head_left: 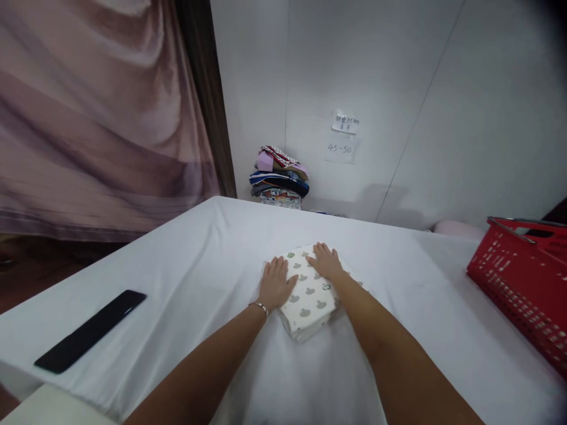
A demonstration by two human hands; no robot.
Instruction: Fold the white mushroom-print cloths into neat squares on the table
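A folded white cloth (pixel 308 289) with a grey and green print lies on the white-covered table (pixel 186 283), in the middle of the view. Its layers show along the near edge. My left hand (pixel 275 283) rests flat on its left side, fingers stretched out, a bracelet at the wrist. On the upper right part of the cloth lies my right hand (pixel 326 261), palm down with the fingers slightly spread. Neither hand grips the cloth. A clear, thin plastic-like sheet seems to run from under the cloth toward me, though its exact shape is hard to make out.
A long black flat object (pixel 91 332) lies at the left of the table. The red plastic basket (pixel 522 283) stands at the right edge. Behind the table is a stack of folded clothes (pixel 280 177) against the wall. A pink curtain (pixel 97 118) hangs at left.
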